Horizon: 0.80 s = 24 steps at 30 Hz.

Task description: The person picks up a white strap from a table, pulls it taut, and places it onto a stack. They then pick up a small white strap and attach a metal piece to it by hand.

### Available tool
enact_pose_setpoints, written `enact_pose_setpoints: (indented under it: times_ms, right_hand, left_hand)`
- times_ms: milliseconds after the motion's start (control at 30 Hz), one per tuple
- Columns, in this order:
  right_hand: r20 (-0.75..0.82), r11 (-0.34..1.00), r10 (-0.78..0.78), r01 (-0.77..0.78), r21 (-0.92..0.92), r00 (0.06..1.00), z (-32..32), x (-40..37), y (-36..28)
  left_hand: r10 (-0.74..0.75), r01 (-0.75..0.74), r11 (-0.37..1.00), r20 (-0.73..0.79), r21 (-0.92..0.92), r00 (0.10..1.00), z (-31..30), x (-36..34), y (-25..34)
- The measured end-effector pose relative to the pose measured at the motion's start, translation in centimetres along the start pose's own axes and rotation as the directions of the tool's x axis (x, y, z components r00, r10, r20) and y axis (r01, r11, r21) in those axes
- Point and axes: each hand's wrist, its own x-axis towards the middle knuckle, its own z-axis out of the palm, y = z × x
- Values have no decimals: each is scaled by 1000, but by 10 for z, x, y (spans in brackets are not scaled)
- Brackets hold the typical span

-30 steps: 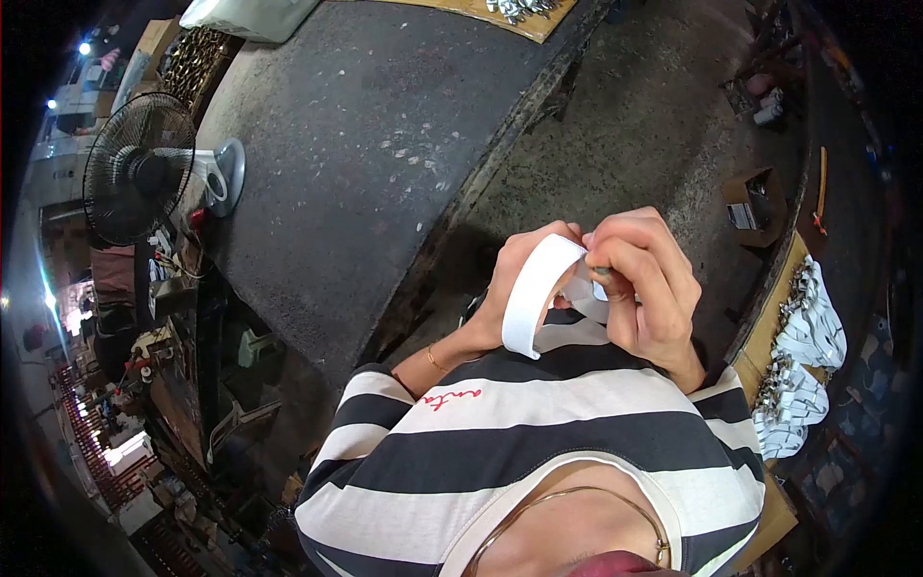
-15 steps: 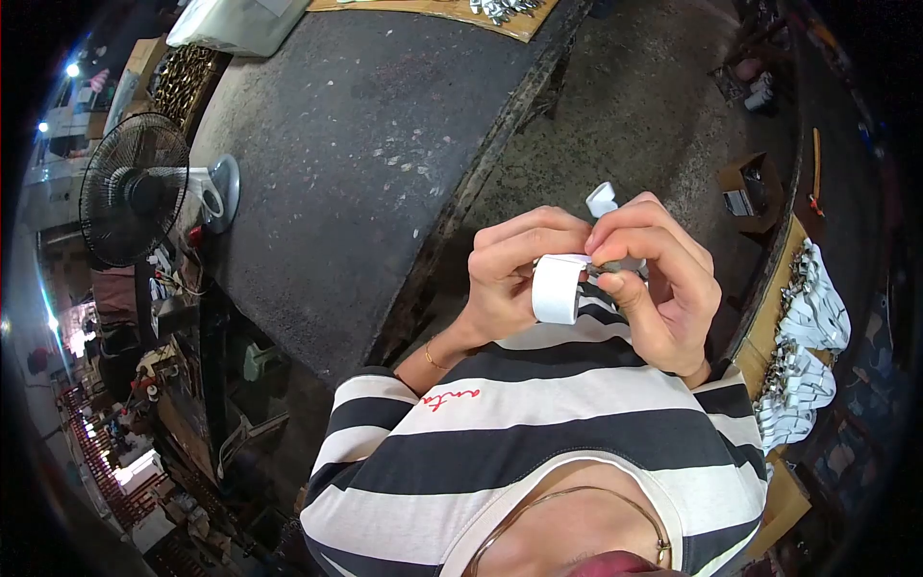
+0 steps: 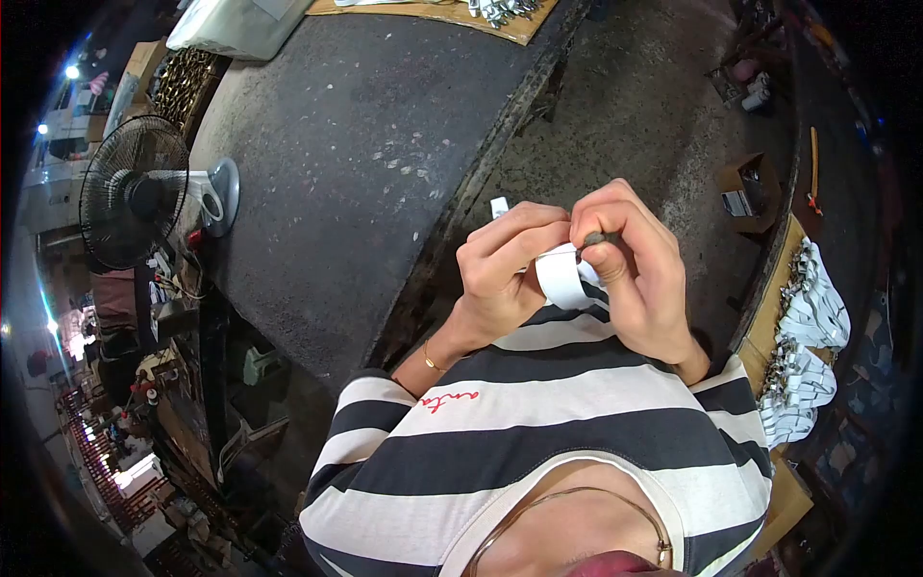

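A white strap, which looks like a belt, curls in a loop between my hands in front of my chest. My left hand is closed around its left side, and a white end piece sticks up beyond those fingers. Thumb and forefinger of my right hand pinch a small dark piece at the strap's upper edge. Whether that piece is joined to the strap cannot be made out. The fingers of both hands nearly touch and hide part of the strap.
A dark worktable spans the left front, with a standing fan at its edge. Cardboard with metal pieces lies at the far end. Piled white straps with metal buckles lie at right. An open box stands at right.
Both hands have shifted slightly left and away from my body, with the strap turned between them. The white end that showed near my right fingers now shows beyond my left hand.
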Motion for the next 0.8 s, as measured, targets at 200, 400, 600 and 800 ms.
enact_pose_setpoints:
  times_ms: [200, 400, 600, 800]
  right_hand:
    - [-61, 870, 179, -129, 476, 982, -1, -8, 11]
    - [-8, 996, 23, -22, 81, 1000, -7, -13, -9]
    - [-84, 985, -129, 118, -126, 988, -2, -9, -5]
    - [2, 984, -31, 31, -177, 1000, -3, -6, -11]
  left_hand:
    - [-13, 13, 995, 2, -100, 1000, 1, 0, -1]
    - [-46, 46, 993, 1, -108, 999, 1, -3, 10]
    - [102, -102, 995, -27, -12, 994, 2, 1, -2]
    - [187, -182, 973, -22, 142, 982, 5, -2, -5]
